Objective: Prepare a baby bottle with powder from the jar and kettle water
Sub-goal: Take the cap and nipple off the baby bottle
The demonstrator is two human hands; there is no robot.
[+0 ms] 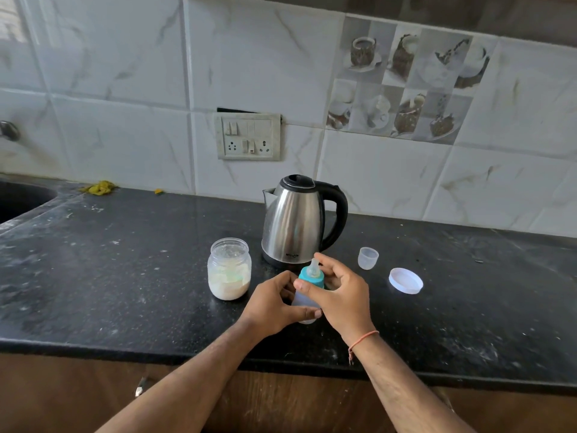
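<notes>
A small baby bottle [305, 300] with a teal collar and clear teat stands on the black counter [125, 276]. My left hand [271, 304] grips its body from the left. My right hand [340, 292] wraps the teal collar from the right, fingers curled over the top. An open clear jar [229, 268] of white powder stands just left of the bottle. The steel kettle [296, 220] with a black handle and shut lid stands right behind the bottle.
A clear bottle cap [368, 257] and a white jar lid [405, 280] lie to the right of the kettle. A switch and socket plate [248, 136] sits on the tiled wall. A sink [18, 198] is at the far left, with yellow scraps [100, 187] nearby.
</notes>
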